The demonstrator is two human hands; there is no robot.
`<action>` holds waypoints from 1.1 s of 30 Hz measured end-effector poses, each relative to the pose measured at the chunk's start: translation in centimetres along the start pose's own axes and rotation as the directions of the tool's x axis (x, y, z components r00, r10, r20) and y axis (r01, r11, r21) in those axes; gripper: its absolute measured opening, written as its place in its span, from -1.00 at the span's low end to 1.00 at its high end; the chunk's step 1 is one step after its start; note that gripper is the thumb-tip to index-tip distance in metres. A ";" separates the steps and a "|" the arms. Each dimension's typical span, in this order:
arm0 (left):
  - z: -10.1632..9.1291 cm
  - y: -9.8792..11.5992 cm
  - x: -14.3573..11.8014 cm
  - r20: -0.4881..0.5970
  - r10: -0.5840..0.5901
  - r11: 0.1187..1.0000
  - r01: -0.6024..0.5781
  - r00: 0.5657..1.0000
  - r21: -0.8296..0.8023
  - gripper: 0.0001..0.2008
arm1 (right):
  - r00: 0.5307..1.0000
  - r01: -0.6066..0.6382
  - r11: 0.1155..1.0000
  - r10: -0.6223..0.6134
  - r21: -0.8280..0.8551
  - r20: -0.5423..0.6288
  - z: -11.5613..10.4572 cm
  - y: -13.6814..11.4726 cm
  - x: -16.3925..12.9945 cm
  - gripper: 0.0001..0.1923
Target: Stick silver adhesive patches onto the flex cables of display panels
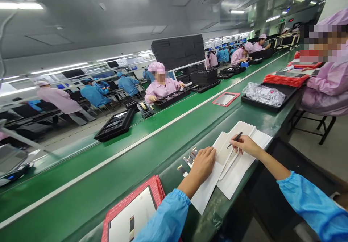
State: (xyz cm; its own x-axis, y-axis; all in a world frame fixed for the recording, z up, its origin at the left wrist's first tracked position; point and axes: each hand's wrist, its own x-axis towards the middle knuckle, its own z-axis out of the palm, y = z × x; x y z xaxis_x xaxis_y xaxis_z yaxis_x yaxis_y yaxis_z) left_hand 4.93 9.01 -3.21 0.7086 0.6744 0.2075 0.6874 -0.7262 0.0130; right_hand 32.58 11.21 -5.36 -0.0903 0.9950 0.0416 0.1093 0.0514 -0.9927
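Note:
My right hand [246,146] grips black tweezers [238,137], their tip pointing down and left over the white sheets [239,169]. These sheets lie overlapping in stacks at the near edge of the green bench. My left hand [202,164] rests palm down on the sheets' left side, fingers stretched out and close together. Beside its far edge lie several small flex cables [190,157] with gold-coloured ends, partly hidden by the hand. Under my left forearm is a pale flat panel [130,213] on red bubble wrap, with a dark strip on it.
A conveyor belt [108,175] runs diagonally beyond the bench. A red-edged panel [225,99] lies further along. To the right, a black tray [261,102] holds clear plastic bags [263,92] and red sheets. Co-workers sit across the belt and at right; black trays [115,124] line the far side.

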 end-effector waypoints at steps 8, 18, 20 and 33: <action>1.9 -0.1 0.7 0.016 0.037 0.998 -0.037 0.999 -0.043 -0.62 | 0.999 0.016 0.977 -0.007 -0.213 0.042 0.8 0.0 0.9 -0.83; 1.8 -0.3 0.3 -0.005 0.045 0.994 -0.045 0.999 -0.104 -0.62 | 0.997 0.035 0.969 -0.018 -0.246 0.070 0.6 0.9 0.6 -0.79; 1.8 -0.3 0.3 -0.014 0.046 0.993 -0.047 0.999 -0.112 -0.62 | 0.997 0.043 0.970 -0.024 -0.238 0.080 0.6 0.8 0.5 -0.81; 1.8 -0.2 0.2 -0.151 0.075 0.994 -0.086 0.986 -0.066 -0.59 | 0.994 0.016 0.983 0.003 -0.183 0.107 0.3 -0.5 0.1 -0.80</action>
State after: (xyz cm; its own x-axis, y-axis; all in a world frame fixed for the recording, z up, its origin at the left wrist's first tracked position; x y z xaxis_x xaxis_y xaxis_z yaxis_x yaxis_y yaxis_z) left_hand 5.22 9.56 -4.97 0.7259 0.5899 0.3535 0.6119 -0.7887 0.0595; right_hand 32.21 11.26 -4.86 -0.1949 0.9805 0.0262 0.2867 0.0825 -0.9545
